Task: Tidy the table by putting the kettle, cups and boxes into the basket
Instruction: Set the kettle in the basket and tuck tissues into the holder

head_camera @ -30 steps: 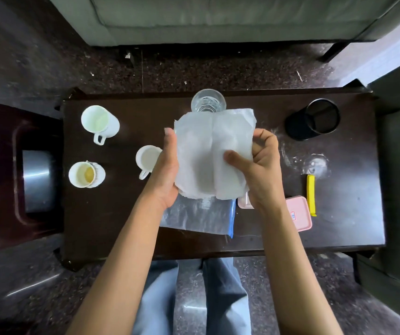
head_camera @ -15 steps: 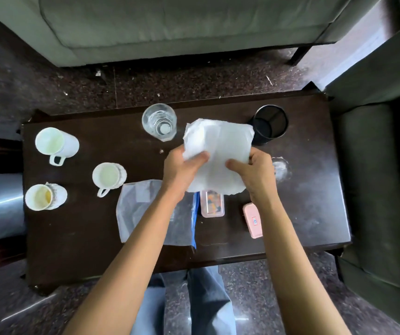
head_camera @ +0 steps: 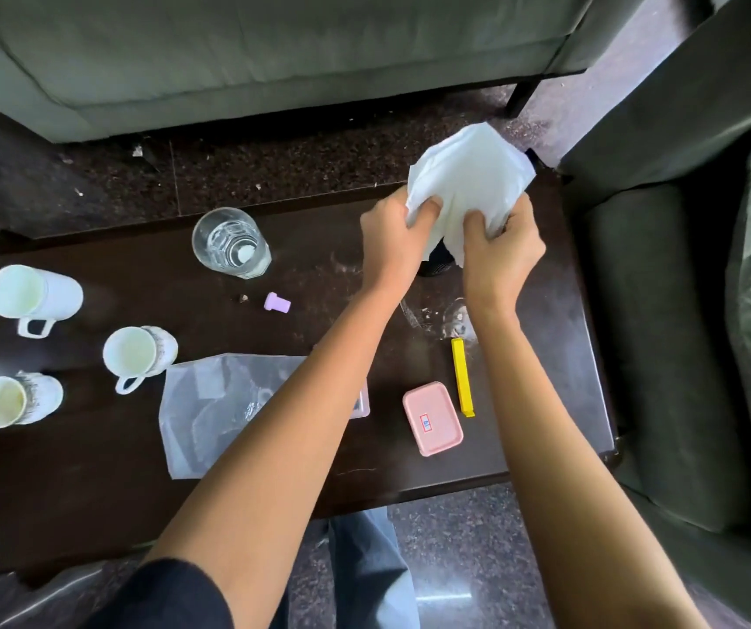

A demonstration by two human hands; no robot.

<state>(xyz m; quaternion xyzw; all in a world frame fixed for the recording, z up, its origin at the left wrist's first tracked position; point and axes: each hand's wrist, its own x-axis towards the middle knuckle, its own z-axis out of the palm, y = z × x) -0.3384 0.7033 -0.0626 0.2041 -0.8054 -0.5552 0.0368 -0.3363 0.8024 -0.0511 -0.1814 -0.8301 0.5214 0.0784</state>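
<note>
Both hands are raised over the far right part of the tabletop (head_camera: 92, 469), and between them is a crumpled white sheet (head_camera: 469, 174). The left hand (head_camera: 391, 238) grips the sheet's lower left edge, its fingers (head_camera: 428, 206) curled into the folds. The right hand (head_camera: 500, 251) clenches the lower right edge, its fingers (head_camera: 478, 220) bunched in the material just beside the left ones. Under the sheet, a dark container (head_camera: 437, 265) shows between the wrists, mostly hidden.

The task's things lie well apart from the fingers. Three white cups sit at the left end: a far cup (head_camera: 33, 295), a middle cup (head_camera: 137, 354) and a near cup (head_camera: 12, 399). A pink box (head_camera: 432, 418) lies near the front edge, between the forearms, with a yellow clip (head_camera: 462, 376) just beside it. A second box (head_camera: 361, 401) peeks out from under the left forearm. A clear bag (head_camera: 214, 406) lies flat beside the middle cup. A glass (head_camera: 230, 242) stands toward the far edge, a small purple stopper (head_camera: 277, 302) near it.
</note>
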